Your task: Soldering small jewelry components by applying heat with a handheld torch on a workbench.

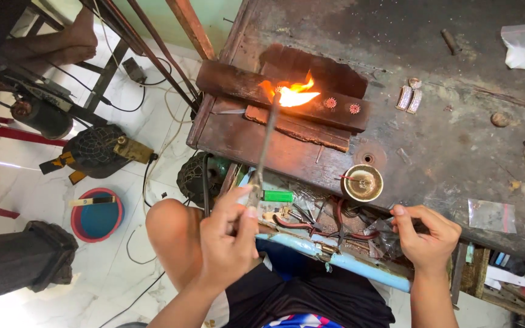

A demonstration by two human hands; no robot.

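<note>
On the dark bench, far right of the flame, a clear bag lay at the back edge; a second clear bag lay flat at the front edge, right of the brass bowl. A small green box sat in the drawer below the flame, its print too small to read. Drawer contents were a jumble, hard to sort; red-handled pliers showed there.

The left hand pinched the torch near its lower end, fingers closed around it. The torch ran long and thin, nearly upright in view, tilted slightly right, tip pointing away from the person at the flame over the charred block. Two small round red pieces lay on the block just right of the flame. What sat under the flame was washed out by glare.

The right hand was curled at the drawer's right end, fingers closed on something clear; could not tell what. Both forearms were cut off at the bottom edge.
</note>
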